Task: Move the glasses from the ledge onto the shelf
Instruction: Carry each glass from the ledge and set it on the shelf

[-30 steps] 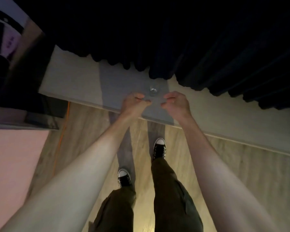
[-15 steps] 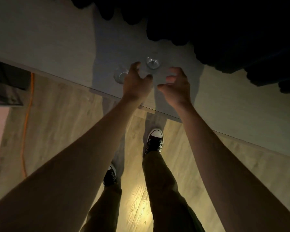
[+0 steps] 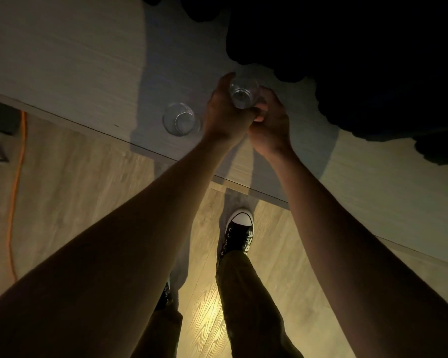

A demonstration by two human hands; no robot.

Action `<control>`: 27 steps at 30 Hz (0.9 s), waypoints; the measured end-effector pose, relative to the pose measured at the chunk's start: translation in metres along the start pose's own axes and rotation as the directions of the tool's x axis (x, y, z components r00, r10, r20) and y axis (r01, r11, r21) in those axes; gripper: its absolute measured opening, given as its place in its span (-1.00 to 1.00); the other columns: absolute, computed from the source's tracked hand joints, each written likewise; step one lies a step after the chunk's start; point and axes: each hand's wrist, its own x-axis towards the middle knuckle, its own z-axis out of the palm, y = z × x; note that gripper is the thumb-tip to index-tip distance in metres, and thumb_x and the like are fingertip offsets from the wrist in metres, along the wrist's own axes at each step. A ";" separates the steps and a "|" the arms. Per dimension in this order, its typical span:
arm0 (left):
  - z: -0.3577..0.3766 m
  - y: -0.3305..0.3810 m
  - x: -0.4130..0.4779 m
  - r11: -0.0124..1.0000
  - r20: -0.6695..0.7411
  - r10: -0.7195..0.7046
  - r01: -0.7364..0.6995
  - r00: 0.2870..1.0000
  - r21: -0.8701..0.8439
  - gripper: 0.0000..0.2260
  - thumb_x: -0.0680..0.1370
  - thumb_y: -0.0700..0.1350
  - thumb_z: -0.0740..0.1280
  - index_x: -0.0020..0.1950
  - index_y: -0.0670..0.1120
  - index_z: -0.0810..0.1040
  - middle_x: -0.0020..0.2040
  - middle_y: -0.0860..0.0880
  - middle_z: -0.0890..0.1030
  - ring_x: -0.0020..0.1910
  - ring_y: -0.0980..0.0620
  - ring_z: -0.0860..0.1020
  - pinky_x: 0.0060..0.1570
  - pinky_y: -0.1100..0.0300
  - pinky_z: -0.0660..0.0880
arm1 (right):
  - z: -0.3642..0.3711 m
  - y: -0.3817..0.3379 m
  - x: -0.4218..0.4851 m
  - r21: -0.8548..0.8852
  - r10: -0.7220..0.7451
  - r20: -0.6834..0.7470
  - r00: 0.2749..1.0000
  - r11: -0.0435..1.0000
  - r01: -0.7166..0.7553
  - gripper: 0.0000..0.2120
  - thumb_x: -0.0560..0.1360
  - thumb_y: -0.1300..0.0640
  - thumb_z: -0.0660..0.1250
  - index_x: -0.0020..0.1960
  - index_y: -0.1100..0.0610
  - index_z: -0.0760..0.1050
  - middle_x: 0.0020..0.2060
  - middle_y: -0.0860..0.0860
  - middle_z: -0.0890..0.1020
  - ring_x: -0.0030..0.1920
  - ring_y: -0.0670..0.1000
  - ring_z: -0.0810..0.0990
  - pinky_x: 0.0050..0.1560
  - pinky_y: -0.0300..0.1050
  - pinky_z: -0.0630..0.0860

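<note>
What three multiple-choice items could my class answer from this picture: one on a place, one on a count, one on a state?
1. Where does the free glass stand?
A. on the floor
B. on the ledge, to the left of the hands
C. on a shoe

2. How many glasses show?
A. one
B. two
C. four

3. What is the state of the held glass?
A. lying broken
B. alone on the ledge, untouched
C. in the grip of both hands

Key: 1 B, as it rests near the ledge's front edge; 2 B, one free and one held; 3 C, as the left hand and right hand close around it.
</note>
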 end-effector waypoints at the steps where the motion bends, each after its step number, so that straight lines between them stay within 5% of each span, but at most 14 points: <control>1: 0.001 0.001 0.000 1.000 -0.017 0.014 -0.014 1.000 0.024 -0.30 0.35 -0.14 0.60 0.47 0.00 0.46 0.22 -0.01 0.68 0.21 0.00 0.64 0.04 0.25 0.53 | 0.000 0.003 0.001 0.009 -0.009 -0.001 1.000 1.000 0.010 -0.48 0.50 0.30 0.42 0.43 0.12 0.48 0.15 -0.02 0.63 0.08 -0.10 0.57 -0.01 -0.41 0.51; 7: -0.006 0.004 -0.020 0.987 -0.092 0.120 -0.109 0.989 0.115 -0.42 0.34 -0.12 0.56 0.36 0.03 0.56 0.10 0.03 0.72 0.09 0.02 0.68 -0.04 0.19 0.59 | -0.004 0.003 -0.005 0.150 0.061 0.060 0.996 0.986 -0.069 -0.38 0.47 0.35 0.45 0.50 0.14 0.41 0.34 0.15 0.61 0.33 0.13 0.60 0.30 0.12 0.58; 13: -0.037 0.029 -0.043 0.986 -0.080 0.166 -0.164 0.983 0.037 -0.38 0.26 0.05 0.61 0.30 0.05 0.58 0.10 0.05 0.72 0.11 0.01 0.68 0.06 0.00 0.63 | -0.021 -0.034 -0.026 0.206 -0.066 0.074 0.995 0.977 0.049 -0.27 0.30 0.03 0.50 0.45 0.10 0.47 0.32 0.04 0.64 0.32 0.00 0.61 0.30 0.05 0.57; 17: -0.076 0.062 -0.055 0.986 -0.127 0.165 -0.168 0.978 -0.016 -0.40 0.24 0.08 0.65 0.24 0.08 0.60 0.05 0.10 0.73 0.08 0.09 0.69 0.07 0.05 0.63 | -0.027 -0.086 -0.040 0.252 -0.148 0.074 0.986 0.960 0.125 -0.37 0.27 0.02 0.50 0.33 0.12 0.57 0.15 0.02 0.72 0.23 0.05 0.67 0.30 0.18 0.59; 22: -0.151 0.097 -0.090 0.979 -0.180 0.166 -0.183 0.970 -0.085 -0.45 0.25 0.05 0.65 0.21 0.13 0.60 0.02 0.12 0.72 0.02 0.16 0.68 0.01 0.10 0.63 | -0.022 -0.165 -0.080 0.148 -0.215 0.148 0.965 0.970 0.193 -0.49 0.39 0.17 0.50 0.34 0.04 0.57 0.13 -0.02 0.73 0.16 -0.03 0.69 0.15 0.08 0.66; 25: -0.207 0.108 -0.127 0.970 -0.263 0.156 -0.199 0.952 -0.142 -0.51 0.28 0.11 0.60 0.15 0.24 0.54 0.07 0.15 0.65 0.04 0.27 0.61 0.01 0.20 0.58 | -0.009 -0.218 -0.119 0.109 -0.268 0.235 0.934 0.962 0.249 -0.51 0.40 0.13 0.47 0.33 -0.05 0.55 0.12 -0.08 0.72 0.11 -0.09 0.69 0.04 -0.14 0.62; 27: -0.251 0.112 -0.156 0.967 -0.323 0.134 -0.195 0.937 -0.164 -0.51 0.31 0.07 0.61 0.14 0.30 0.49 0.14 0.20 0.58 0.08 0.38 0.53 0.06 0.30 0.52 | 0.005 -0.255 -0.148 0.096 -0.293 0.321 0.901 0.956 0.277 -0.48 0.39 0.13 0.53 0.32 -0.07 0.54 0.13 -0.04 0.71 0.12 -0.04 0.70 0.07 -0.04 0.66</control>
